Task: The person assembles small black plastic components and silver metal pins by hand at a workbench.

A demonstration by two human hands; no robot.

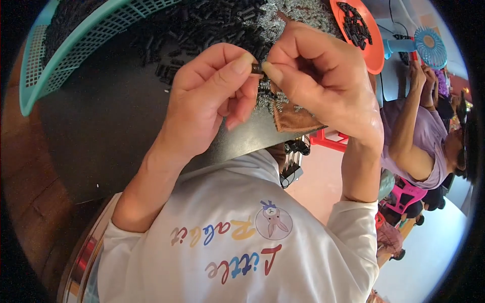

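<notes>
Above the dark table (101, 146), my two hands meet at a small black plastic piece (257, 68). The thumb and fingertips of my left hand (204, 96) pinch its left end. My right hand (328, 83) is closed, thumb against its bent fingers, at the piece's right end; whether it also grips something smaller there is hidden. Behind my hands lies a heap of similar short black pieces (202, 28). Beside that heap, a mass of small silver metal springs (309, 11) spreads out, partly covered by my right hand.
A teal mesh basket (31, 96) full of dark pieces stands at the left. An orange tray (374, 53) with several black pieces sits at the far right. Brown cloth (298, 119) lies at the table edge. Beyond are a blue fan (429, 48) and another person in purple (414, 136).
</notes>
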